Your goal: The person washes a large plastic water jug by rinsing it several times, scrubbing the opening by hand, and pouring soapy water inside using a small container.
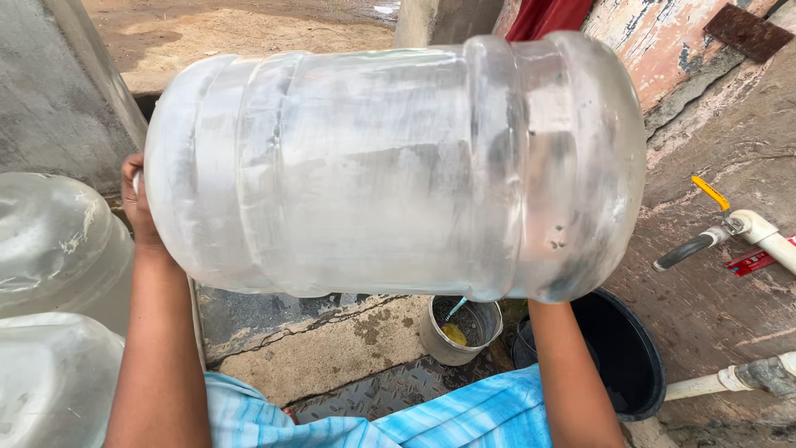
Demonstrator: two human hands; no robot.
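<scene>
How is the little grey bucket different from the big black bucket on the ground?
The little grey bucket is smaller and pale; the big black bucket is wider and dark. The grey one shows whole, with a yellow thing and a blue-handled tool inside; the black one is partly hidden behind the right arm, and what it holds cannot be told. Both are round, open at the top, and stand upright on the ground below the clear jug.

Two bare forearms without sleeves, watches or bracelets. The left hand [137, 203] wears no glove or ring; the right hand is hidden. Below, a light blue and white streaked fabric garment [414, 415] covers the lap.
</scene>
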